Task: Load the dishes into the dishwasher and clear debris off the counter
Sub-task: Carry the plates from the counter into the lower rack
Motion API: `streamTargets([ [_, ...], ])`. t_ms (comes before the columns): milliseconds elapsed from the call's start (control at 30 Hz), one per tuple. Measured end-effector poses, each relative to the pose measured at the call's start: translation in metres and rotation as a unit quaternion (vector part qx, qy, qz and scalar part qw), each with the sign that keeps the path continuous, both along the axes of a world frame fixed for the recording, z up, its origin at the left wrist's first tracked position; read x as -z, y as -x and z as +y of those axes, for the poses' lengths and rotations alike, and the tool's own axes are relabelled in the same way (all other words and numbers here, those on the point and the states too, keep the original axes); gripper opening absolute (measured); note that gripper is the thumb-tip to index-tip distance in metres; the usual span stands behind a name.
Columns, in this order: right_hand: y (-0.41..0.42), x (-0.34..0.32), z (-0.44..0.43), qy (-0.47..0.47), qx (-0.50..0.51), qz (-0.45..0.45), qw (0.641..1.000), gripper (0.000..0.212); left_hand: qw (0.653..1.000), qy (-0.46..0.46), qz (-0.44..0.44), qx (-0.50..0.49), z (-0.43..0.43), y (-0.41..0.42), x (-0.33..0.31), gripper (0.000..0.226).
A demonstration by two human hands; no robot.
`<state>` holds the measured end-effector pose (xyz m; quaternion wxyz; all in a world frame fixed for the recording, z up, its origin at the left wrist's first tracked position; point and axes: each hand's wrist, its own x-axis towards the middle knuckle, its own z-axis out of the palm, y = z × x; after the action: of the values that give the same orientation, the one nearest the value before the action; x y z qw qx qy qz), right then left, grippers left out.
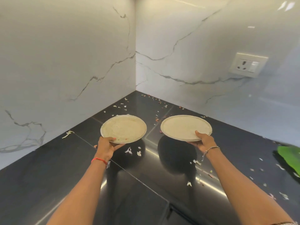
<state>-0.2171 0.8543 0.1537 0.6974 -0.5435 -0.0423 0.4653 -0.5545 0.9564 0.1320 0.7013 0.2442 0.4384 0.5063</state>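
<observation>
Hovering above counter (65,168) and debris (129,150): left plate (124,127) is pinched by left hand (106,146), right plate (183,126) by right hand (203,141).

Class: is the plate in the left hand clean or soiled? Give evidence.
Soiled: the plate, gripped by the left hand, shows smeared residue and reddish specks near its front rim.

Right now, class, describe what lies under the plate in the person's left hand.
The left hand has fingers under the left plate; below lie the glossy black counter and white scraps. Counter that the plate itself covers cannot be seen.
</observation>
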Motion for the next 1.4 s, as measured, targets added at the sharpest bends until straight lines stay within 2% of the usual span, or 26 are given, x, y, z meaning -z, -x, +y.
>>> streamTargets([
  [267,-0.013,-0.006,-0.13,-0.017,0.025,-0.027,0.999,0.048,0.998,-0.002,0.023,0.051,-0.093,-0.04,-0.011,0.054],
  [500,-0.028,0.005,-0.255,-0.001,0.016,-0.064,0.998,0.043,1.0,0.023,-0.001,0.022,-0.212,-0.06,0.001,0.051],
  [700,-0.033,0.016,-0.366,0.017,0.013,-0.043,0.999,0.041,0.998,0.061,-0.002,-0.006,-0.324,-0.061,0.014,0.043],
  [833,-0.032,0.016,-0.433,0.022,0.031,-0.049,0.998,0.041,0.998,0.059,0.026,-0.02,-0.39,-0.06,0.017,0.043],
  [1033,-0.021,0.025,-0.52,0.025,0.044,-0.052,0.997,0.04,0.996,0.041,0.077,0.013,-0.468,-0.058,0.029,0.043],
  [1400,0.039,0.061,-0.713,0.08,0.06,-0.127,0.987,0.035,0.986,0.034,0.128,0.101,-0.637,-0.024,0.07,0.043],
])
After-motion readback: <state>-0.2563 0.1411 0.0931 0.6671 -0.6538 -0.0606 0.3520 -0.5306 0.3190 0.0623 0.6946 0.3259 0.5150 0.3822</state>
